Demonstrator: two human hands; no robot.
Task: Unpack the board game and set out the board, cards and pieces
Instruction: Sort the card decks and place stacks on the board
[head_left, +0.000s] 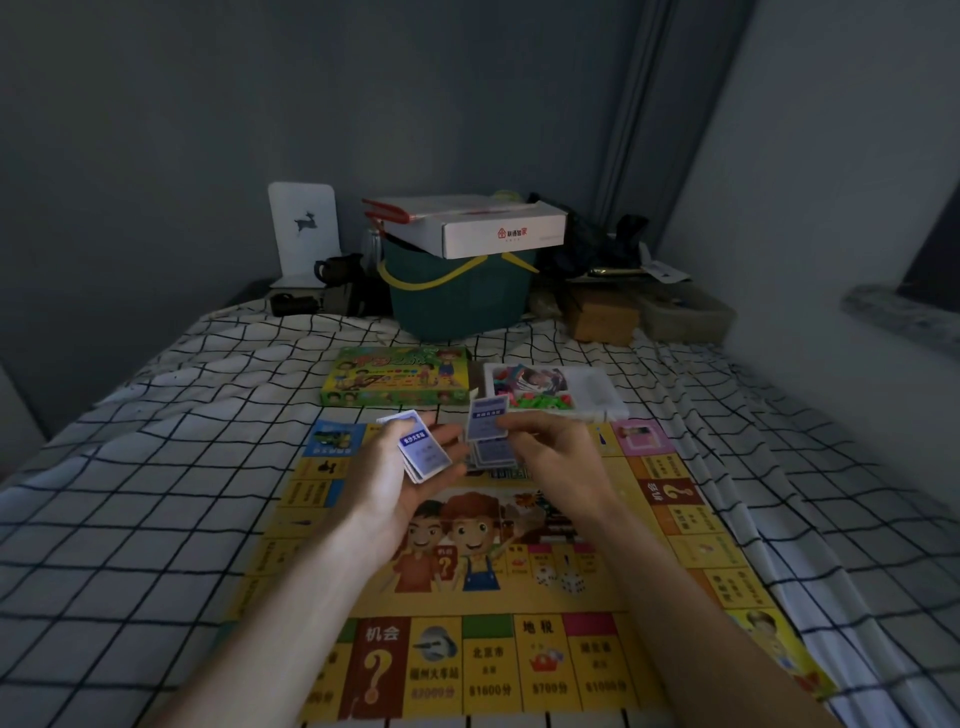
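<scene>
**A:** From the head camera, which step is this?

**B:** Dealing out the cards, I'd judge. The flat yellow printed game board (519, 597) already lies open on the black-and-white checked bedsheet (130, 519). The left hand (395, 483) cups a small stack of blue-backed cards (423, 452), fingers curled under it and thumb on top. The right hand (550, 457) pinches a single blue card (485, 423) between thumb and fingertips, lifted just above a loose pile of cards (491, 457) on the board's far half.

**A:** And the pieces?

**B:** Not out yet: the white plastic insert tray (597, 395) beyond the board holds coloured bits. The green cardboard game box (400, 384) sits just to the tray's left.

**A:** What does the next move ask?

**B:** Probably laying the pinched card down flat, squared with the pile.

**A:** How do the cards point?

**B:** The single card stands nearly upright, facing the camera, long axis vertical. The stack's long axis slants from upper left to lower right.
</scene>
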